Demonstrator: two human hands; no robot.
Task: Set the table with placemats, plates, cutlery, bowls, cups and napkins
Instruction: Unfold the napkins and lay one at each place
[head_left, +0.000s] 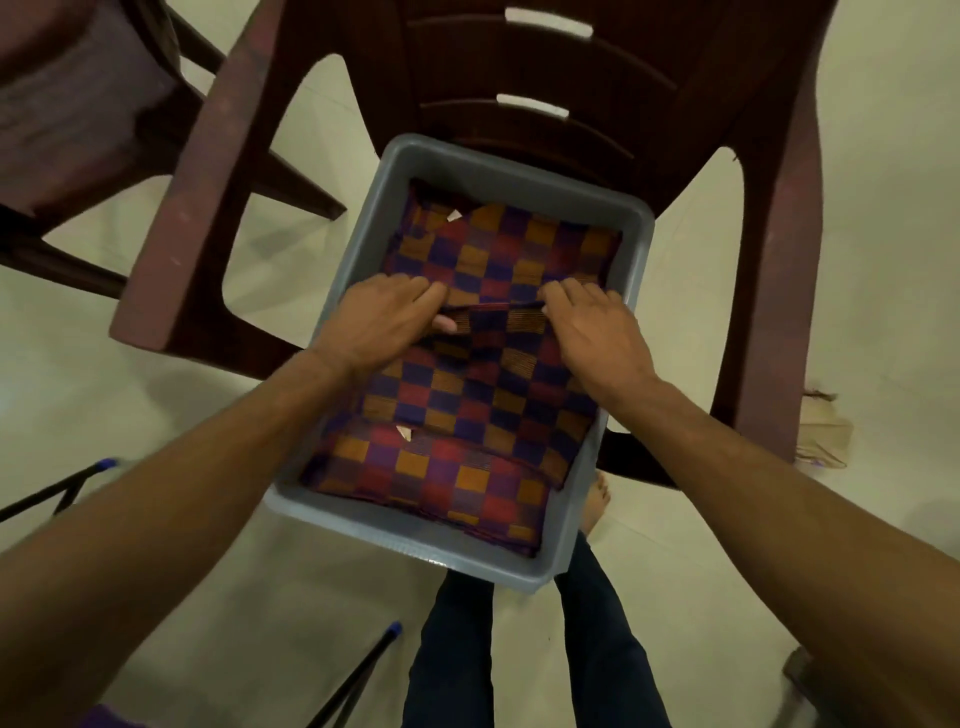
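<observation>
You are at the very start of the job, as far as this view shows. No desk is in sight, and no plate, cutlery, bowl, cup or napkin appears anywhere in the picture; nothing can be counted as laid yet.

What you do have is the grey tub (631, 244) sitting on the seat of the dark maroon plastic chair (763, 260), its near end jutting past the seat edge toward your legs. Inside lies a stack of checked placemats (467, 395) in orange, red and purple, filling the tub from the 12 o'clock end to the 6 o'clock end in overlapping folds.

Your left hand (382, 319) is curled over a raised fold of the top mat, at about 10 o'clock from the tub's middle, with the thumb tucked under the cloth edge. Your right hand (592, 322) mirrors it at about 2 o'clock, fingers bent down onto the same fold. Both look clamped on the cloth rather than resting flat, and the ridge of cloth between them suggests the top mat is being gathered for lifting.

My reading: the placemat step is only just opening. You must still free a mat from the stack, carry it to the desk, and lay the rest. A second chair (78, 119) stands at 10 o'clock on the pale floor (883, 130).
</observation>
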